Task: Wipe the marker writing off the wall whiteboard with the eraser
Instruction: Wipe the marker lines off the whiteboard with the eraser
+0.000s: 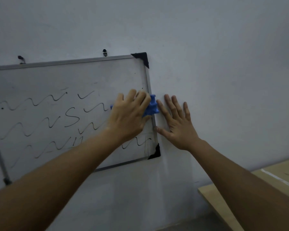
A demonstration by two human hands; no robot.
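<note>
A wall whiteboard (40,77) with a grey metal frame and black corner caps hangs tilted on the pale wall. Black wavy marker writing (48,120) covers its left and middle parts in several rows. My left hand (128,115) presses a blue eraser (151,107) flat against the board's right edge; only the eraser's right part shows past my fingers. My right hand (177,124) lies flat on the wall just right of the frame, fingers spread, thumb touching the frame.
Two hooks (104,52) hold the board's top edge. A light wooden tabletop (223,204) juts in at the lower right, under my right forearm. A grey pipe (0,157) runs down the wall at the far left.
</note>
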